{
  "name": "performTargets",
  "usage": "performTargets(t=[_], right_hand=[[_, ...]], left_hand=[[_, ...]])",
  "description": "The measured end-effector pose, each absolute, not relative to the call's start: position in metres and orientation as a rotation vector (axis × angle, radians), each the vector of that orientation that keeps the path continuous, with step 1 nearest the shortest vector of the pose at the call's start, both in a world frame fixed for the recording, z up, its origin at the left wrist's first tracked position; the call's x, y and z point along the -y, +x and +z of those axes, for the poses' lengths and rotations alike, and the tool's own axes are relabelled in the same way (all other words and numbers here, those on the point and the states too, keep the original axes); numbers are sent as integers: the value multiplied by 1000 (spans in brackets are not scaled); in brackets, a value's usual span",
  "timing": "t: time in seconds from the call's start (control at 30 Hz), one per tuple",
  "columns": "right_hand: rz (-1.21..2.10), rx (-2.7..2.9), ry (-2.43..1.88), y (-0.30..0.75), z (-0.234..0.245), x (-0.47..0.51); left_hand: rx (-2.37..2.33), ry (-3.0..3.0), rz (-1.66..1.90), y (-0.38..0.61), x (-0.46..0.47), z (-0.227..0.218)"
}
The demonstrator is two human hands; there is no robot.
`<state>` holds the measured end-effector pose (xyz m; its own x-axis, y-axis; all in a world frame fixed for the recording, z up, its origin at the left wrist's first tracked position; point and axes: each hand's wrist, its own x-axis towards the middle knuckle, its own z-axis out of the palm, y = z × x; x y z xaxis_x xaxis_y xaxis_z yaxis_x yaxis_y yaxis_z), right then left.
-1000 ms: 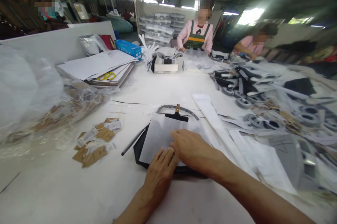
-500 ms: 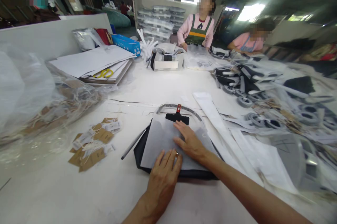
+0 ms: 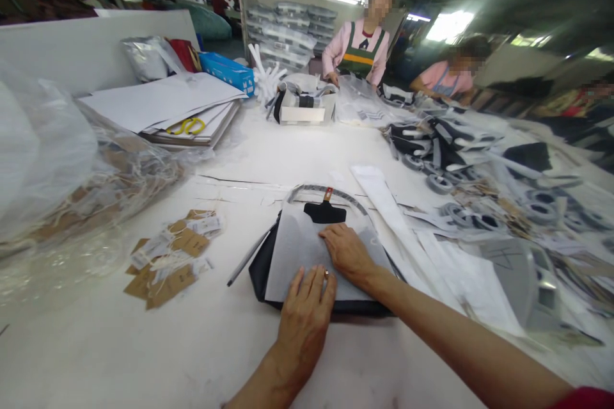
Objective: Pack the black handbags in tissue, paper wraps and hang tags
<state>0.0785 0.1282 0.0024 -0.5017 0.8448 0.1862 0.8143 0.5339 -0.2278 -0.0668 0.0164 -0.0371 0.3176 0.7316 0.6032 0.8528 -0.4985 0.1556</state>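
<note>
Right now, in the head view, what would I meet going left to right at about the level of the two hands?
Clear plastic, loose brown tags, the left end of the black bag, left hand, right hand, white material, grey panel.

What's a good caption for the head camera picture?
Left hand and right hand rest on a grey sheet over a black handbag, brown hang tags nearby.

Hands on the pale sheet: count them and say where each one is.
2. The left hand lies over the near edge of the sheet; the right hand is farther up, just below the black tab. No others appear hidden.
</note>
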Motion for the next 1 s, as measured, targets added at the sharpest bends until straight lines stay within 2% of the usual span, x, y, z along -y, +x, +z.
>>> performTargets(t=[0.23,0.37,0.6,0.67,0.83,0.9,1.0], right_hand=[[434,2888,-1708,59,51,-149],[529,2937,-1834,43,61,-175],[312,2784,-1850,49,46,-156],[182,2671,-1819,55,33,-141],[-33,2537,-1569,59,8,-125],[-61,2532,-1510,60,5,-127],[-69,2519,-1509,63,4,-130]], left_hand=[[1466,-2436,-937,-69,-16,-35],[1503,-2525,-939,-68,-15,-31],[1596,-2660,-1171,-83,-19,-6],[1634,-2851,-973,-95,-22,12],[1328,-3182,-96,-103,-52,63],[1218,-3197,-3,-92,-73,71],[1321,-3125,-75,-75,-100,63]])
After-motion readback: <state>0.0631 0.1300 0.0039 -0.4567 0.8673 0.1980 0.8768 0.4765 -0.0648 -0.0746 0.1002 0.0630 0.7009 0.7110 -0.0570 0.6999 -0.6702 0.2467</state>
